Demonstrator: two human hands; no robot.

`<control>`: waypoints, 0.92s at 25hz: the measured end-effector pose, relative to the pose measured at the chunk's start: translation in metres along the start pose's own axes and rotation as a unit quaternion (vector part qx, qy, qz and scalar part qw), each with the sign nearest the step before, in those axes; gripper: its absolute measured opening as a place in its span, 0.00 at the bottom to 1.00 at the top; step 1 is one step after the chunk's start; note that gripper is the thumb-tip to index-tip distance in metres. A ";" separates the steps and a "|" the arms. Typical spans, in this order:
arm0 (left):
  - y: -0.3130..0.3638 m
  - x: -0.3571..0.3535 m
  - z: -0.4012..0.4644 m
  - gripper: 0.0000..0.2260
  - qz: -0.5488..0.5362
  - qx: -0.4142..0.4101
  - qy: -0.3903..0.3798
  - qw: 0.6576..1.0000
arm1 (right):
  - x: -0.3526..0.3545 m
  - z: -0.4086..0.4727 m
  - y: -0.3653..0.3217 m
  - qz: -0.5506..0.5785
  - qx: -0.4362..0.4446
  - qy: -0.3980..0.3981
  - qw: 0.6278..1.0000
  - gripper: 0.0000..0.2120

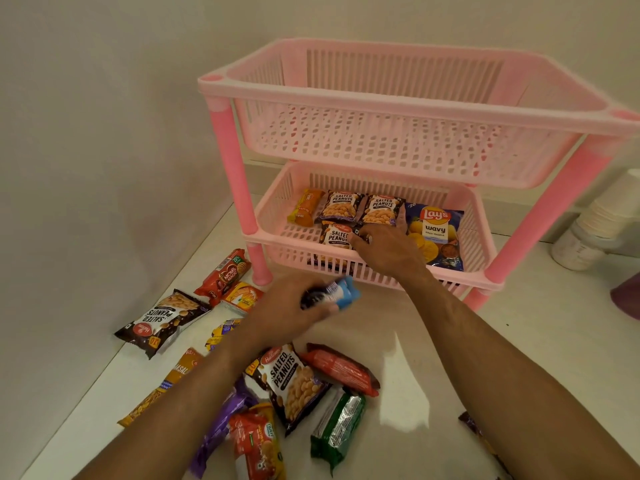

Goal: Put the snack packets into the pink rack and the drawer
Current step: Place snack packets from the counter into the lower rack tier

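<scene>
Snack packets lie scattered on the white counter (408,355) nearest the camera: a green foil pack (337,427), a red biscuit pack (341,368), a Salted Peanuts pouch (289,382), a purple wrapper (221,424) and a red-and-yellow packet (254,441) at the near edge. Toward the counter's left edge, by the wall, sit another Salted Peanuts pouch (161,320), a Mom's Magic roll (223,277) and an orange masala packet (173,379).

Just beyond them the left hand (287,311) hovers above the counter, fingers closed around a blue-and-white packet (337,292) with a dark end; it is blurred, so the print cannot be read.

Farther on, the right hand (384,249) reaches over the front rim into the lower basket of the pink rack (391,98), fingers spread loosely and resting on a peanut pouch (336,235) near the front. Behind it lie two more peanut pouches (341,206), an orange packet (306,207) toward the basket's left side and a Lay's Wavy bag (436,233) toward its right. The upper basket holds nothing visible. Stacked paper cups (609,211) stand at the counter's far right edge.
</scene>
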State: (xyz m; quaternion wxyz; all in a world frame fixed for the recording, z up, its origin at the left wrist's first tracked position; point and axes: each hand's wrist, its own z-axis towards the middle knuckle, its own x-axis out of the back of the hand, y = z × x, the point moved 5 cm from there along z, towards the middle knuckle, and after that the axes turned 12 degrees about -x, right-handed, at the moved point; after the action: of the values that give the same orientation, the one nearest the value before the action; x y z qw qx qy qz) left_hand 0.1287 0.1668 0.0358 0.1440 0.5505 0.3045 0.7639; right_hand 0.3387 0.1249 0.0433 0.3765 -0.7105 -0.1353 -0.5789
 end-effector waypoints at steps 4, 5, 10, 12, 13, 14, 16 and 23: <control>-0.005 0.056 0.022 0.12 -0.070 0.046 0.149 0.985 | 0.000 -0.001 0.000 -0.013 -0.008 0.019 1.000 0.22; -0.007 0.062 0.031 0.12 -0.058 0.060 0.168 0.982 | 0.000 -0.001 0.001 -0.011 -0.010 0.020 1.000 0.22; -0.036 0.079 0.087 0.16 0.006 0.156 0.208 0.965 | -0.002 0.003 0.003 -0.016 -0.014 0.022 1.000 0.22; -0.048 0.083 0.106 0.17 0.071 0.195 0.176 0.962 | -0.004 0.005 0.003 -0.020 -0.016 0.022 0.999 0.23; -0.054 0.081 0.113 0.17 0.107 0.211 0.148 0.960 | -0.004 0.005 0.004 -0.021 -0.017 0.022 0.999 0.23; -0.060 0.078 0.119 0.18 0.137 0.221 0.117 0.958 | -0.005 0.006 0.004 -0.022 -0.017 0.024 0.999 0.22; -0.073 0.068 0.126 0.19 0.198 0.226 0.058 0.952 | -0.005 0.006 0.004 -0.023 -0.016 0.034 0.999 0.22; -0.106 0.049 0.142 0.19 0.212 0.251 -0.051 0.943 | -0.004 0.008 0.004 -0.011 -0.009 0.049 0.999 0.19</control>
State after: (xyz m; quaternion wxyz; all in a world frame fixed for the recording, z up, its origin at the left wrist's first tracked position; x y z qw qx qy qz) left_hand 0.2308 0.3195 0.0359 -0.1486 0.6586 0.3546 0.6469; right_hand 0.3457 0.1286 0.0375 0.3703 -0.6830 -0.1191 -0.6182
